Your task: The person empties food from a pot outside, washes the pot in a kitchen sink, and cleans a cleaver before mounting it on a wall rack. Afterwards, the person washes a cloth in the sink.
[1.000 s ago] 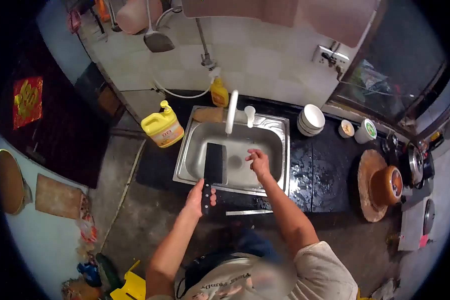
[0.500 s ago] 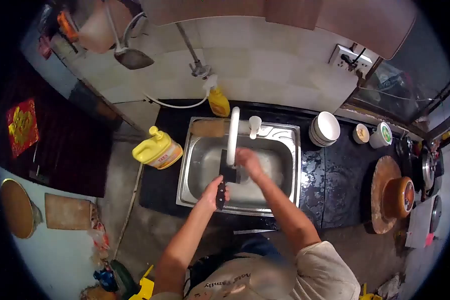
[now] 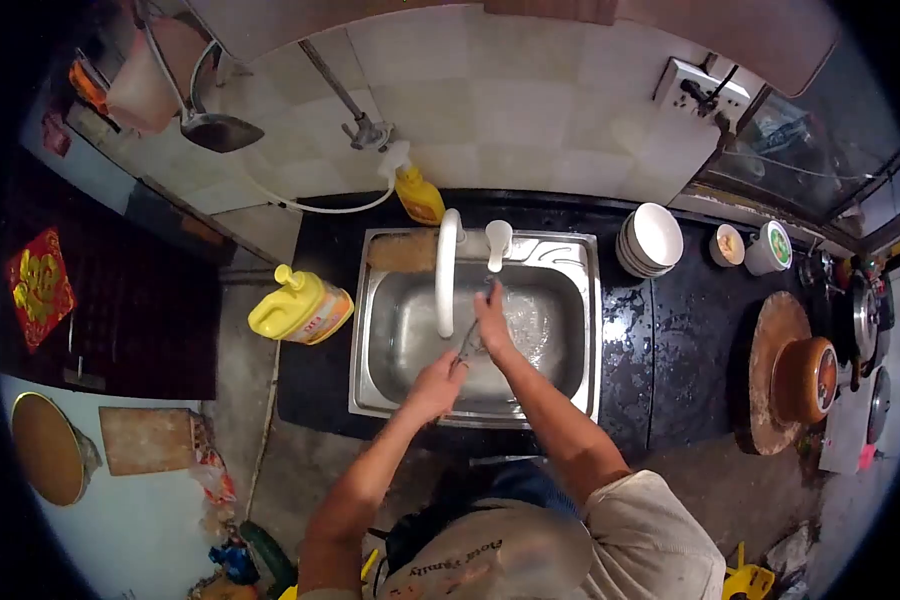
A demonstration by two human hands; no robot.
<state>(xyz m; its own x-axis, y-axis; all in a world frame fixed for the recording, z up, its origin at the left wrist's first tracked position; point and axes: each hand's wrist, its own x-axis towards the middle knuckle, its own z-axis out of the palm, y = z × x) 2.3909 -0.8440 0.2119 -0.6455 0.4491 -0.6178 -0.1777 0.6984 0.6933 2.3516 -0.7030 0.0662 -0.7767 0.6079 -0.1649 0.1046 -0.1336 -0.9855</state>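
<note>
Over the steel sink (image 3: 358,375), my left hand (image 3: 438,385) is closed round the handle of a cleaver (image 3: 473,342), whose blade is seen nearly edge-on. My right hand (image 3: 491,318) is at the blade's far part, fingers up against it; how they grip is hard to make out. The white faucet (image 3: 447,275) arches just left of the blade, and its lever (image 3: 498,243) stands beyond my right hand. Water ripples in the right part of the basin. A brown sponge-like pad (image 3: 402,252) lies on the sink's back left rim.
Left of the sink stands a yellow jug (image 3: 302,307); a yellow bottle (image 3: 419,196) is behind it. Stacked white bowls (image 3: 654,238), a small bowl (image 3: 727,245), a white tub (image 3: 769,248) and a brown pot (image 3: 805,380) on a round board (image 3: 770,330) are to the right.
The cleaver has turned from showing its flat face to nearly edge-on. My right hand has moved from open over the basin to the blade. Water now ripples in the basin, and the view has shifted.
</note>
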